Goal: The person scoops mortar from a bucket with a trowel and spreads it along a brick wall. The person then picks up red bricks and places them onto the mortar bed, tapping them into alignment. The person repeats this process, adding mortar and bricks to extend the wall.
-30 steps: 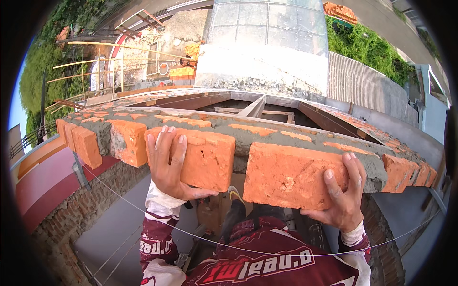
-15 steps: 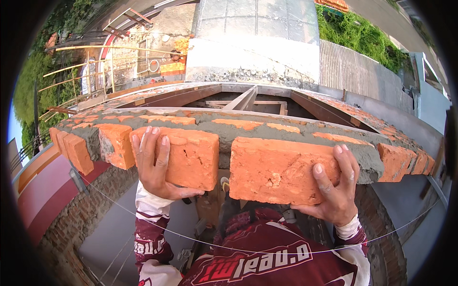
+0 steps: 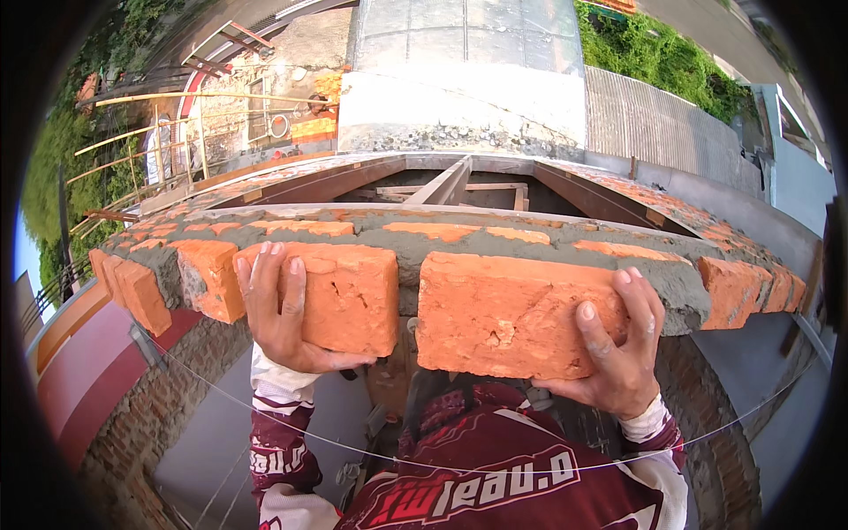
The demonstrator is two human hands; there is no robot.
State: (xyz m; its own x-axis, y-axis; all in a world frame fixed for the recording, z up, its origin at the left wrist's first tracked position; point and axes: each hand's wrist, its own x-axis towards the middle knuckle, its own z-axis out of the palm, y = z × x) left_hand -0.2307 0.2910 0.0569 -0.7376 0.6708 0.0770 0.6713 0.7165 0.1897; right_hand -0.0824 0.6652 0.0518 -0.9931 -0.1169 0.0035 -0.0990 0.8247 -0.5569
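Two orange-red bricks lie end to end with a gap between them, against the near side of a mortared wall top (image 3: 415, 238). My left hand (image 3: 278, 309) is closed on the left brick (image 3: 349, 300), fingers over its upper left corner and thumb along its lower edge. On the right brick (image 3: 503, 314), my right hand (image 3: 623, 340) grips the right end, with fingertips on its face and edge and the palm below. Grey wet mortar (image 3: 680, 296) shows beside the right brick and behind both.
More set bricks (image 3: 208, 278) continue the course at both ends. A thin string (image 3: 353, 446) sags across in front of me. Beyond the wall are timber beams (image 3: 446, 181), a corrugated roof (image 3: 671, 128) and bamboo scaffolding (image 3: 199, 141). Below lies a drop between walls.
Both bricks and both hands keep nearly the same places on the wall. The whole view has shifted slightly, and the right brick sits a touch further left in it.
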